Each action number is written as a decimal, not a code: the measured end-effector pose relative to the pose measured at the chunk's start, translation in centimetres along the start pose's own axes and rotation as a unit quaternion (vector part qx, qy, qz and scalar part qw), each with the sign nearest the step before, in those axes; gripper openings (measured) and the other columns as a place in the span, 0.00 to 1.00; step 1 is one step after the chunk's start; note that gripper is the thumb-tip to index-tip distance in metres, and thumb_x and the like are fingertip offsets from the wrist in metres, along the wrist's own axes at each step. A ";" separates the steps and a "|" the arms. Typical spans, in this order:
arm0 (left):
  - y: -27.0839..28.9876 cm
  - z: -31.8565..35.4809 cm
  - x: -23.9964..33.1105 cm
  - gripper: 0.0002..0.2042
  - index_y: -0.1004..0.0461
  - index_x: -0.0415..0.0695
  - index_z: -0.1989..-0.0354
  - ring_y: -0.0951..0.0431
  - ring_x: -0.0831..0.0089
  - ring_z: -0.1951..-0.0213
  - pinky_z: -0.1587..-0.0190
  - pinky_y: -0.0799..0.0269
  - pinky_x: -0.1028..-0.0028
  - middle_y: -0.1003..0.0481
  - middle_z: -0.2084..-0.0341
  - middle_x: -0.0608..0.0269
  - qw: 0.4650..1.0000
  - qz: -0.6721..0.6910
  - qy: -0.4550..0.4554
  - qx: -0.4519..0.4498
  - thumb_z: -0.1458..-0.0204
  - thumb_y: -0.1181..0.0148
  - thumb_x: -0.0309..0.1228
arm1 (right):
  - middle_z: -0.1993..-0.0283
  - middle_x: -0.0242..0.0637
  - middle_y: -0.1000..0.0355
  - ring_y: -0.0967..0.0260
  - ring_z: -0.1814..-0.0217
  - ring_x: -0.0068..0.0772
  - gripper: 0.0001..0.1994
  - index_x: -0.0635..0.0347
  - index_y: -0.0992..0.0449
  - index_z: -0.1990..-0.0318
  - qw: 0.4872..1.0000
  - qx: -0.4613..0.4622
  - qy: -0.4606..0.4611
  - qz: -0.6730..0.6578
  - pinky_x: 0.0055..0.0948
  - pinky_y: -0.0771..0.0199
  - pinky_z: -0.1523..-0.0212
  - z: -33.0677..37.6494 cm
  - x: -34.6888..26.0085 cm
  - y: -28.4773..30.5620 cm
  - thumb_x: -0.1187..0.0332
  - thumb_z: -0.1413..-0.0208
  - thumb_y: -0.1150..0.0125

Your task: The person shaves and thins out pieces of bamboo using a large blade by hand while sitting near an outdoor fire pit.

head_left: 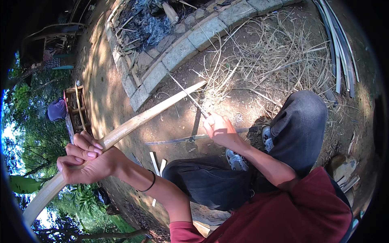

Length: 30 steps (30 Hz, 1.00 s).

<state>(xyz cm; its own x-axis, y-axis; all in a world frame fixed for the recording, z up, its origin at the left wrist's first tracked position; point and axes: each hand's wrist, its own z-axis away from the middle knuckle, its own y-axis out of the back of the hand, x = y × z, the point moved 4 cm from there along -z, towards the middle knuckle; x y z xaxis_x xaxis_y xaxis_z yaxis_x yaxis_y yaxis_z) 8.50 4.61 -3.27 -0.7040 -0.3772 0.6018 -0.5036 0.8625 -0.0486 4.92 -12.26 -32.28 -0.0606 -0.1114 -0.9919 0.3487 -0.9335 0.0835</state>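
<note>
My left hand [83, 160] is closed around a long pale strip of split bamboo or wood [139, 120], which slants from the lower left up to the middle. My right hand [222, 129] grips the handle of a knife; most of the handle is hidden in my fingers. The knife's thin, straight blade [190, 98] points up and left and crosses the strip close to its far end. At the crossing, blade and strip look very near each other or touching. Below the right hand, a long dark strip [182, 140] lies on the soil.
Curly pale shavings [271, 56] cover the ground ahead. A stone-edged fire pit [198, 38] with grey ash lies beyond. Long strips [340, 48] rest at the far right, wood chunks [342, 172] lower right. Short offcuts [154, 164] lie near my left knee, a wooden bench [76, 107] farther left.
</note>
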 end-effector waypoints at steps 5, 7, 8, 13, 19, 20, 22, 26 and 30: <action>-0.6 -0.1 0.2 0.18 0.48 0.50 0.81 0.50 0.81 0.91 0.88 0.50 0.86 0.47 0.93 0.69 0.999 -0.033 -0.001 0.023 0.37 0.63 0.38 | 0.68 0.50 0.30 0.31 0.67 0.54 0.08 0.64 0.27 0.64 0.990 0.032 0.112 0.076 0.46 0.33 0.62 0.4 -1.9 -0.4 0.67 0.40 0.44; -0.8 -0.1 0.4 0.18 0.48 0.50 0.81 0.51 0.81 0.91 0.88 0.50 0.85 0.48 0.93 0.69 0.998 -0.053 -0.001 0.031 0.37 0.63 0.38 | 0.68 0.48 0.30 0.31 0.65 0.53 0.08 0.64 0.26 0.61 0.996 -0.008 0.054 0.072 0.45 0.34 0.59 0.6 -3.2 -0.6 0.67 0.40 0.44; -0.7 -0.1 0.4 0.18 0.48 0.50 0.81 0.51 0.81 0.91 0.88 0.51 0.85 0.48 0.93 0.69 0.998 -0.059 -0.002 0.033 0.37 0.63 0.38 | 0.68 0.47 0.30 0.31 0.66 0.53 0.08 0.64 0.26 0.61 0.998 -0.025 0.015 0.052 0.44 0.34 0.59 0.5 -3.5 -0.6 0.67 0.40 0.44; -0.2 0.0 0.2 0.18 0.49 0.50 0.82 0.52 0.81 0.91 0.88 0.51 0.85 0.50 0.93 0.69 0.996 -0.058 0.014 0.060 0.37 0.64 0.39 | 0.74 0.45 0.32 0.32 0.69 0.53 0.08 0.63 0.29 0.65 0.989 0.066 0.103 0.082 0.46 0.34 0.62 0.5 -2.2 -1.2 0.67 0.40 0.44; 1.6 0.0 0.1 0.18 0.49 0.50 0.81 0.52 0.81 0.90 0.88 0.48 0.86 0.50 0.93 0.70 0.998 -0.057 -0.013 0.025 0.36 0.66 0.38 | 0.72 0.54 0.26 0.29 0.68 0.61 0.11 0.66 0.31 0.62 0.998 -0.040 0.017 0.038 0.50 0.29 0.64 0.7 -5.2 -0.6 0.66 0.42 0.42; 1.9 -0.1 0.0 0.18 0.48 0.50 0.80 0.52 0.81 0.90 0.88 0.49 0.86 0.49 0.93 0.69 0.998 -0.052 -0.002 0.031 0.36 0.66 0.37 | 0.77 0.54 0.28 0.28 0.70 0.60 0.11 0.66 0.31 0.63 0.996 -0.086 -0.013 -0.004 0.50 0.28 0.66 0.8 -6.1 -0.1 0.65 0.41 0.43; 1.3 0.0 0.3 0.17 0.48 0.50 0.81 0.51 0.81 0.90 0.88 0.50 0.85 0.50 0.93 0.69 0.997 -0.069 -0.003 0.040 0.36 0.65 0.37 | 0.78 0.53 0.28 0.28 0.71 0.60 0.11 0.66 0.32 0.64 0.996 -0.084 -0.030 -0.009 0.49 0.29 0.68 1.0 -7.5 0.0 0.66 0.41 0.43; 0.8 0.2 0.4 0.17 0.48 0.50 0.81 0.52 0.81 0.90 0.88 0.53 0.85 0.49 0.93 0.70 0.995 -0.080 0.002 0.056 0.36 0.65 0.37 | 0.77 0.51 0.28 0.28 0.72 0.56 0.10 0.67 0.31 0.65 1.000 -0.014 -0.002 -0.003 0.46 0.28 0.70 0.9 -2.6 -0.9 0.67 0.41 0.44; 1.1 -0.1 0.2 0.18 0.49 0.50 0.81 0.53 0.81 0.90 0.88 0.52 0.85 0.50 0.93 0.70 0.998 -0.051 0.005 0.040 0.36 0.66 0.38 | 0.78 0.46 0.31 0.31 0.75 0.54 0.07 0.65 0.29 0.65 0.999 0.027 0.038 0.014 0.44 0.31 0.69 -0.1 -2.7 -0.4 0.69 0.41 0.44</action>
<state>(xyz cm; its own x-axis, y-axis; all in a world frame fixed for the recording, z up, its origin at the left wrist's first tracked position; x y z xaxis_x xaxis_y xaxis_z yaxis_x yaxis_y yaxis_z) 7.84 5.48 -3.11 -0.6424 -0.4576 0.6147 -0.6108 0.7902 -0.0501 5.02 -11.62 -29.69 0.0207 -0.1123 -0.9935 0.2990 -0.9475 0.1133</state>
